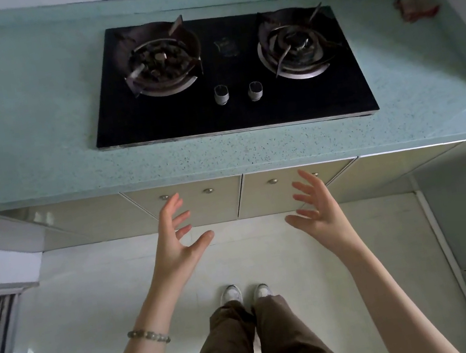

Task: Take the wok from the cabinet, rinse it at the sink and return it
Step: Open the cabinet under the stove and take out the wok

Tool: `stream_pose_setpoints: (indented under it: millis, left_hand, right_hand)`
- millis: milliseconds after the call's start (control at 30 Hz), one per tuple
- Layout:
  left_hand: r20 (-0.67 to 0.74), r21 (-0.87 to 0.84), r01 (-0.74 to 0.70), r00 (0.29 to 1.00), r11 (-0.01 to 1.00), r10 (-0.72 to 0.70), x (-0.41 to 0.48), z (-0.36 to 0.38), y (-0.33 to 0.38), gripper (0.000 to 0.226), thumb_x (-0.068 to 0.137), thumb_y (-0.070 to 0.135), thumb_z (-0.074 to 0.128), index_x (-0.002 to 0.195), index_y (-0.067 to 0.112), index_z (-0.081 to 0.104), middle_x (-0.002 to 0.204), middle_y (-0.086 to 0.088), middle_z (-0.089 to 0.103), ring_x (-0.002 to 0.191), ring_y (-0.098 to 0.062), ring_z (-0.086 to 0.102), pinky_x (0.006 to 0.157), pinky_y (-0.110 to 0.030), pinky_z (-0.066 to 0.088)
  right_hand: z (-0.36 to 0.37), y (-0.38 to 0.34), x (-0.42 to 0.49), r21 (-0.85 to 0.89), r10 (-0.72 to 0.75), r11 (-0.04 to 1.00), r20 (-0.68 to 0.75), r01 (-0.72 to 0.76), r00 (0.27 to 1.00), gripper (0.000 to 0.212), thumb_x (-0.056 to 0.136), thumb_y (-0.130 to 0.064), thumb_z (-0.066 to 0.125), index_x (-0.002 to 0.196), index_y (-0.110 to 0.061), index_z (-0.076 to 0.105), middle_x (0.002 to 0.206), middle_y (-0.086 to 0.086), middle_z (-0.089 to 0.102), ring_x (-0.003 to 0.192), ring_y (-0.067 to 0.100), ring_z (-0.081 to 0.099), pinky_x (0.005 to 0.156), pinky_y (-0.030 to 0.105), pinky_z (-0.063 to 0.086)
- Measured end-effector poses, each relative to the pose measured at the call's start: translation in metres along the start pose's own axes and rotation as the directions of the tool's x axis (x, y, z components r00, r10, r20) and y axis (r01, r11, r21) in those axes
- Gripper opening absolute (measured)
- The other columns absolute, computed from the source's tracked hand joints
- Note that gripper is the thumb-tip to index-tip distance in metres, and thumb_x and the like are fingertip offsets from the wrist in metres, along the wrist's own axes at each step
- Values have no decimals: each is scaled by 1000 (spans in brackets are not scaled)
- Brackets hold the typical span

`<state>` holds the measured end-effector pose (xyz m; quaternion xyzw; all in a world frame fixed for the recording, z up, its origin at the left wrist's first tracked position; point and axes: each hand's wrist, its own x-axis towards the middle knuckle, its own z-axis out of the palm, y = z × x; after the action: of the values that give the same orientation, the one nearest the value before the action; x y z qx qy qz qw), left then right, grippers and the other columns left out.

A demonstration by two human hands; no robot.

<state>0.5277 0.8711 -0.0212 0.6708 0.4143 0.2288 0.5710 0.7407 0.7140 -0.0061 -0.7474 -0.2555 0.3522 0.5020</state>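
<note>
No wok and no sink are in view. Under the counter, two beige cabinet doors stand closed: the left door (200, 210) and the right door (273, 200), each with small round metal knobs near the top. My left hand (174, 239) is raised in front of the left door, fingers spread, holding nothing. My right hand (318, 208) is raised in front of the right door, also spread and empty. Neither hand touches a knob.
A pale green speckled countertop (33, 143) carries a black glass two-burner gas hob (226, 77) with two knobs. A reddish crumpled rag (413, 8) lies at the far right corner. White tiled floor (90, 294) lies below, with my feet near the cabinets.
</note>
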Motion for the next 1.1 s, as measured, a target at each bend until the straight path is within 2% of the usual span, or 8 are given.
stream_pose_setpoints:
  millis: [100,233,433,567,633,733,900,1100]
  left_hand:
    - [8,-11,10,1000,1000,-10,-1,-2,-4,88,72,1,77,143,21,30,140,6,41,121,-7,50,96,-20,44]
    - [11,-36,18,1000,999,-17,-8,1,-12,85,73,2,77,139,30,32,138,9,42,120,-3,51,96,-20,44]
    - [-3,-51,9,1000,999,-9,-25,15,-28,86,73,1,77,132,43,31,139,6,42,121,-3,51,96,-19,44]
    - [-9,-44,3,1000,999,-3,-37,31,-37,87,73,0,77,138,36,30,139,5,43,122,-6,51,97,-21,43]
    - [-13,-43,1,1000,999,-2,-41,38,-41,88,73,0,76,140,32,29,139,6,43,122,-8,50,98,-23,43]
    - [-22,-53,-19,1000,998,18,-44,43,-55,88,73,1,76,141,33,30,137,12,45,122,-4,51,98,-19,43]
    - [-82,-82,-67,995,994,60,-33,57,-125,86,73,-3,75,135,39,33,136,16,46,120,-3,52,94,-16,44]
    - [-111,-102,-144,985,984,133,13,84,-247,86,73,-2,76,137,36,33,137,14,45,121,0,52,96,-18,45]
  right_hand:
    - [7,0,-1,2,-3,1000,8,3,1000,83,76,2,74,136,-38,32,135,-1,48,119,16,52,95,34,48]
    - [7,4,-4,-8,-3,1000,17,3,1000,84,76,2,74,136,-40,32,135,-1,48,119,15,52,96,37,48]
    - [1,18,-13,-50,-8,999,60,11,998,91,74,0,75,126,-60,30,137,-5,46,121,9,51,96,31,46]
    - [-7,38,-27,-40,7,999,86,-3,996,92,74,1,75,138,-44,27,140,-3,44,122,11,50,98,32,45]
    - [-10,48,-32,-38,15,999,105,-11,994,91,75,2,74,140,-40,27,141,0,43,123,13,49,98,32,44]
    - [-11,63,-32,-42,3,999,113,2,994,90,76,2,74,141,-38,26,142,0,43,123,13,49,99,32,44]
    - [1,126,-10,-32,-62,997,96,65,994,90,75,1,75,137,-45,27,139,-4,45,122,5,50,98,31,45]
    - [39,234,48,0,-172,985,71,172,983,89,75,1,75,134,-46,28,141,-2,45,123,10,50,99,34,46]
